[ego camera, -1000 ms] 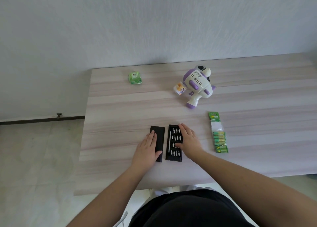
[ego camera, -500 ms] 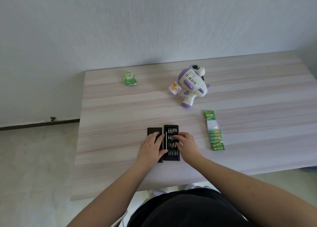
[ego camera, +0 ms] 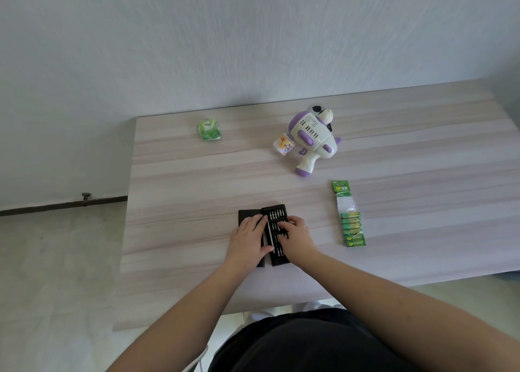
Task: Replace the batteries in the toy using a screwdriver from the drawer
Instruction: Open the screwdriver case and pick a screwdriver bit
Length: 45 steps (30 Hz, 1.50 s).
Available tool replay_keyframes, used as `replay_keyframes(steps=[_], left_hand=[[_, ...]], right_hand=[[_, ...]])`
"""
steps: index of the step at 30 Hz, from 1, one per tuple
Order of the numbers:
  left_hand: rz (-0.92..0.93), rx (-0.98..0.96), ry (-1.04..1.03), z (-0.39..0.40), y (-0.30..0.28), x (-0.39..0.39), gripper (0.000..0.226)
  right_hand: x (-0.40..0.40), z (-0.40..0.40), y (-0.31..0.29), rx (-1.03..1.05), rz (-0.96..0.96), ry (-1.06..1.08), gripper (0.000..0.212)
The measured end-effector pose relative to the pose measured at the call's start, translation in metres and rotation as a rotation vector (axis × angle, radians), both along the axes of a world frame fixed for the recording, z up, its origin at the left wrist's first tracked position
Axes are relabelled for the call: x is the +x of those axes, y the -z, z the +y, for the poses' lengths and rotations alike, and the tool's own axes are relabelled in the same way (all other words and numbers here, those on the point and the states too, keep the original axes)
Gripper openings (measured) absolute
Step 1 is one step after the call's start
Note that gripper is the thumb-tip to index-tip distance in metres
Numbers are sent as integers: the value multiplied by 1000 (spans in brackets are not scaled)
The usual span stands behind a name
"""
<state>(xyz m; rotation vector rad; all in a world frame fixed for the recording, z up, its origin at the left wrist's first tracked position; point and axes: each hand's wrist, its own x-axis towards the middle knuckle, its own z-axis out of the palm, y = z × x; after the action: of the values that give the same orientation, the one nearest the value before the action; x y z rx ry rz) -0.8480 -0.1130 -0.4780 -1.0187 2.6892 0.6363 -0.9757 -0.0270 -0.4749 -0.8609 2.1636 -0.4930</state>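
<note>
— Where is the toy point(ego camera: 311, 139)?
— Far side of the table point(ego camera: 183, 180), untouched, well beyond the battery pack point(ego camera: 349, 222).
— And the hands?
— Left hand point(ego camera: 249, 238) lies flat, fingers relaxed, on the black lid point(ego camera: 244, 215); right hand point(ego camera: 295, 235) curls into the bit tray point(ego camera: 277, 212), grasp unclear.

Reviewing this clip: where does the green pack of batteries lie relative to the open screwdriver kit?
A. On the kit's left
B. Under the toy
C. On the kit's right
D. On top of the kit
C: the battery pack lies flat on the table, right of the screwdriver kit, apart from both hands.
</note>
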Motion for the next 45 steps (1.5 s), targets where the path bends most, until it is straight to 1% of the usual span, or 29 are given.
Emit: replay_keyframes(steps=[5, 10, 16, 21, 26, 30, 31, 35, 45], left_hand=[[3, 15, 4, 1, -1, -1, 91], [28, 22, -35, 3, -1, -6, 92], [46, 57, -77, 1, -2, -10, 92], [44, 68, -102, 0, -3, -13, 93], [39, 86, -118, -2, -4, -15, 92], [51, 73, -122, -1, -4, -15, 78], [53, 72, -123, -1, -4, -15, 77], [31, 75, -111, -2, -3, -15, 92], [9, 101, -57, -8, -6, -17, 93]], right_hand=[[-5, -12, -1, 22, 25, 96, 28], [-7, -20, 2, 61, 24, 184, 19], [-7, -21, 5, 58, 36, 209, 15], [-9, -21, 7, 46, 31, 224, 6], [-11, -20, 7, 40, 22, 210, 6], [-12, -19, 7, 18, 29, 205, 6], [-12, -19, 7, 12, 28, 207, 5], [-13, -17, 7, 2, 24, 201, 4], [-15, -16, 6, 23, 17, 190, 5]])
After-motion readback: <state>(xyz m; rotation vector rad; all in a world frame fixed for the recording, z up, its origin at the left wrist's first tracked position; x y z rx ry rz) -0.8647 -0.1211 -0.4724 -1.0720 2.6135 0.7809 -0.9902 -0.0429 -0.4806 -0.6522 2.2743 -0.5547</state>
